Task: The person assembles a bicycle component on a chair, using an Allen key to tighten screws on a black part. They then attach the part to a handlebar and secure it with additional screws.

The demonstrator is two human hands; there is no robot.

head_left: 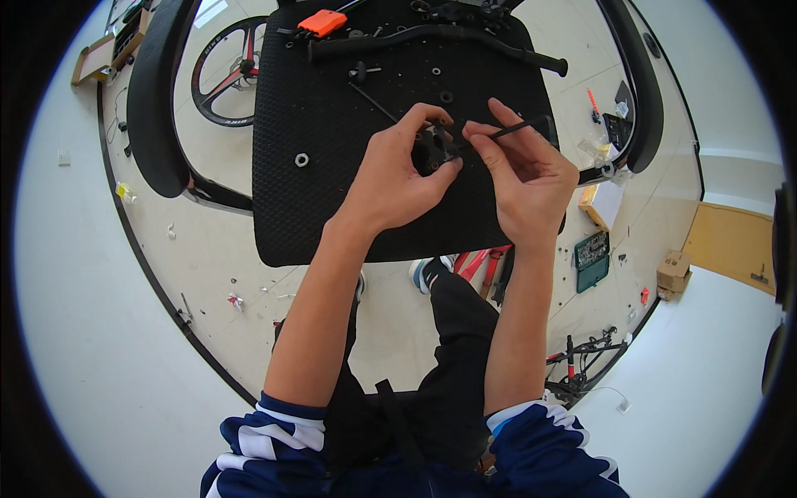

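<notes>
Over the black chair seat (307,216), my left hand (395,173) grips a small black metal part with openings in it, which looks like a bicycle stem (432,149). Its fingers wrap round the far and near sides. To its right, my right hand (531,170) pinches a black hex key (510,129) between thumb and fingers, with the bent end pointing right. The key's other end points at the stem; whether it sits in a bolt is hidden. A thin dark rod (371,101) lies just beyond my left hand. A silver nut (301,159) rests on the seat further left.
A black handlebar (432,35) lies across the seat's far part, beside an orange tool holder (322,23) and small hardware. Black armrests (154,104) flank the seat. On the floor are a spoked wheel (226,73), a green toolbox (592,262) and bike parts (581,363).
</notes>
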